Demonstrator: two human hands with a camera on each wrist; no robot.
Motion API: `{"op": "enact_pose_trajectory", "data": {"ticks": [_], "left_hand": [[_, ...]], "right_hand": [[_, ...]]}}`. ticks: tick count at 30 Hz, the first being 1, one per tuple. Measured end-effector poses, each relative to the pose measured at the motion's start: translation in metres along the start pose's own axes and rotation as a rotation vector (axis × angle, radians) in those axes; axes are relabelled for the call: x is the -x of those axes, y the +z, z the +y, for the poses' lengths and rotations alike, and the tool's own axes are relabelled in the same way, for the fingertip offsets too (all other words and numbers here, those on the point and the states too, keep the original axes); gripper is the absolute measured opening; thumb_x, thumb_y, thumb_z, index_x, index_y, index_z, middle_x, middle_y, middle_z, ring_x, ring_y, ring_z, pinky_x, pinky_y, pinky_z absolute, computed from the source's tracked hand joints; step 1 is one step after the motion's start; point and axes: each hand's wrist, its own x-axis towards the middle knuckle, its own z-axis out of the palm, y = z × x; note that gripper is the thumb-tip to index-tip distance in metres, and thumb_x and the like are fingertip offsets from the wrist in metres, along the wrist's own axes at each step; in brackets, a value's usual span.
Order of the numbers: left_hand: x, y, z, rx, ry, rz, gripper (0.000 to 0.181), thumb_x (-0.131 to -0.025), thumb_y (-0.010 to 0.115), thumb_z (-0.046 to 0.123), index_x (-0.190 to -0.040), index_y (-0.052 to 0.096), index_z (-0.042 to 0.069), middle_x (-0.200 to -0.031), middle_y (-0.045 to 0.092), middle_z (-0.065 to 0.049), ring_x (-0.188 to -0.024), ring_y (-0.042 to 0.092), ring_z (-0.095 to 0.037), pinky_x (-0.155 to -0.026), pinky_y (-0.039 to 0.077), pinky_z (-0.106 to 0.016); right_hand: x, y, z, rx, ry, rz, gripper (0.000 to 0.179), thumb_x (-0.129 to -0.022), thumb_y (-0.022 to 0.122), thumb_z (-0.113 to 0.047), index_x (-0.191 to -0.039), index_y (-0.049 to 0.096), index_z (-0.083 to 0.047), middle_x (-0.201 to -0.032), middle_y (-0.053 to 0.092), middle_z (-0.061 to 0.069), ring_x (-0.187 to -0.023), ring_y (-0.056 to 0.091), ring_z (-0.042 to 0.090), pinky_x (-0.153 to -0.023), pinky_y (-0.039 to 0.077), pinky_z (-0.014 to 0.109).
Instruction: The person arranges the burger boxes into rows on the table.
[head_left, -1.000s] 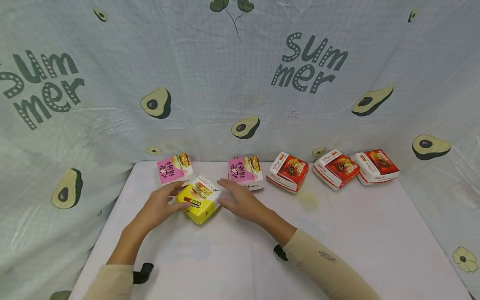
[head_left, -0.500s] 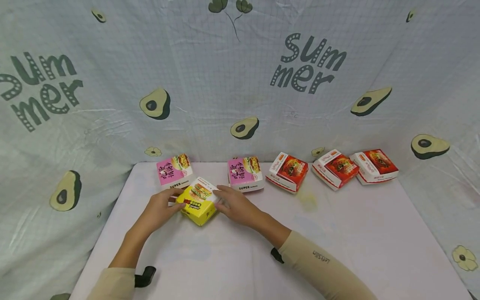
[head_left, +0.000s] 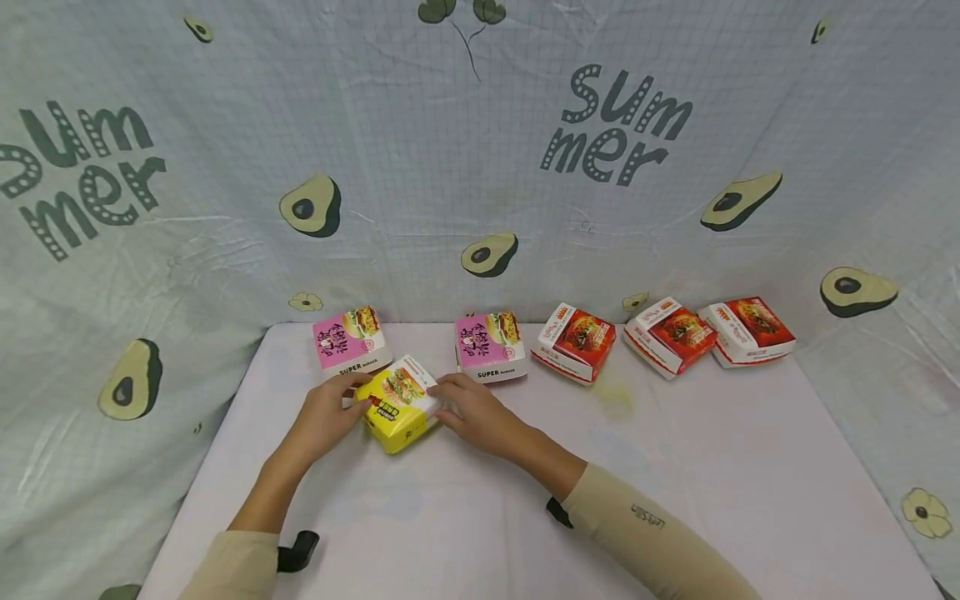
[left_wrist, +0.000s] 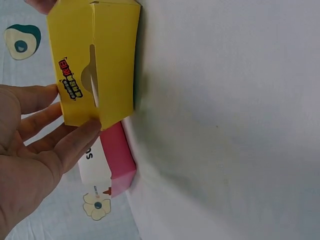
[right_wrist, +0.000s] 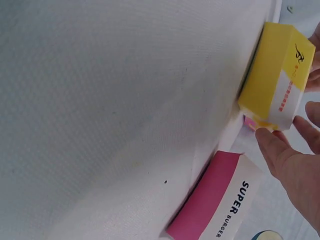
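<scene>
A yellow and white burger box (head_left: 397, 408) sits at an angle on the left part of the table, a burger picture on its lid. My left hand (head_left: 325, 419) grips its left corner, thumb and fingers spread around the edge, as the left wrist view shows on the yellow box (left_wrist: 80, 75). From the opposite side, my right hand (head_left: 480, 418) holds the right corner with its fingertips. Right behind the yellow box stands a pink burger box (head_left: 348, 340), its front partly hidden in the head view. A second pink burger box (head_left: 491, 346) lies just beyond my right hand.
Three red and white burger boxes stand toward the back right: one box (head_left: 576, 342) alone, then another box (head_left: 670, 336) close beside the rightmost box (head_left: 747, 332). A white cloth covers the table (head_left: 600, 467). Behind it hangs a printed curtain (head_left: 420, 167).
My right hand has come in from the right to the yellow box's corner. The box has turned slightly between my hands. The other boxes stay where they were.
</scene>
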Motion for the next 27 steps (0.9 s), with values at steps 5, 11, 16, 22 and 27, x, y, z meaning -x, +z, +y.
{"op": "enact_pose_trajectory", "data": {"ticks": [5,11,16,22,27], "left_hand": [[-0.001,0.004,0.002,0.010,0.003,0.005,0.039,-0.100,0.066,0.010,-0.138,0.061,0.003,-0.140,0.061,-0.021,-0.124,0.059,-0.041,-0.100,0.056,-0.053],[-0.004,0.006,0.005,0.002,0.021,0.006,0.040,-0.101,0.064,0.009,-0.139,0.059,-0.001,-0.140,0.059,-0.023,-0.125,0.058,-0.042,-0.103,0.054,-0.056],[-0.005,0.007,0.007,0.000,0.017,0.009,0.040,-0.100,0.065,0.007,-0.138,0.058,-0.004,-0.135,0.059,-0.025,-0.124,0.060,-0.042,-0.102,0.055,-0.054],[-0.003,0.008,0.008,0.010,0.032,-0.005,0.038,-0.100,0.065,0.006,-0.135,0.060,-0.004,-0.132,0.060,-0.023,-0.122,0.060,-0.041,-0.102,0.055,-0.054],[-0.002,0.013,0.009,0.025,0.060,-0.017,0.036,-0.099,0.066,0.004,-0.133,0.061,-0.004,-0.130,0.061,-0.022,-0.121,0.060,-0.039,-0.104,0.054,-0.055]], "right_hand": [[0.003,0.002,0.002,-0.041,0.002,0.032,0.024,-0.103,0.065,-0.018,-0.126,0.069,-0.015,-0.131,0.060,0.005,-0.119,0.058,0.016,-0.101,0.053,0.031],[0.004,0.004,0.006,-0.078,-0.015,0.050,0.018,-0.101,0.067,-0.013,-0.119,0.070,-0.017,-0.118,0.058,0.004,-0.107,0.060,0.015,-0.092,0.055,0.027],[0.007,0.005,0.006,-0.080,-0.026,0.025,0.018,-0.100,0.067,-0.013,-0.118,0.069,-0.019,-0.125,0.057,0.006,-0.111,0.063,0.018,-0.096,0.056,0.029],[0.014,0.005,0.005,-0.052,-0.038,0.007,0.018,-0.101,0.068,-0.016,-0.118,0.068,-0.019,-0.131,0.056,0.006,-0.112,0.063,0.018,-0.097,0.056,0.029],[0.022,0.005,0.006,-0.031,-0.006,-0.032,0.019,-0.100,0.069,-0.017,-0.119,0.069,-0.021,-0.126,0.054,0.003,-0.106,0.058,0.013,-0.090,0.054,0.021]]}}
